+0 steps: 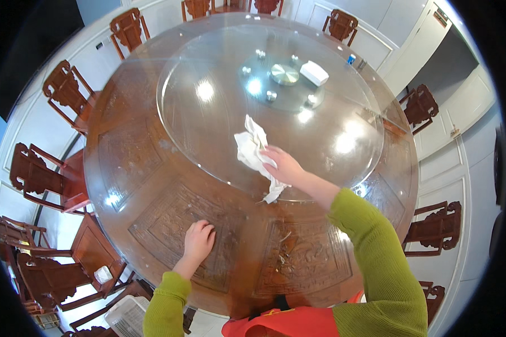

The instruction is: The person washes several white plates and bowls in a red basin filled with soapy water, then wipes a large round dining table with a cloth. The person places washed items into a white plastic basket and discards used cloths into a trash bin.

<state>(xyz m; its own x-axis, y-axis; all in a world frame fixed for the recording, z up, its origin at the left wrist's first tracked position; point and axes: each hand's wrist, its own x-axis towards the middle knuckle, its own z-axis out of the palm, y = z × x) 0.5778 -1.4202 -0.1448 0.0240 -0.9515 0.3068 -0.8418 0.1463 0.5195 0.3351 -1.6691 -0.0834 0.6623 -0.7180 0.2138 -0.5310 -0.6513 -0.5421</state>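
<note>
A crumpled white cloth (251, 147) is gripped in my right hand (283, 164). It lies on the near part of the round glass turntable (219, 139), with one end trailing over the rim. My left hand (199, 241) leans on the carved surface of the large round wooden table (232, 269). Its fingers are loosely bent and I see nothing in them. Between me and the turntable, small scraps of debris (283, 255) lie on a carved panel to the right of my left hand.
A white tissue box (314, 73) stands near a round metal hub (284, 74) at the turntable's middle. A small blue object (351, 59) sits at the far right. Carved wooden chairs (69, 94) ring the table. At lower left is a white plastic basket (128, 316).
</note>
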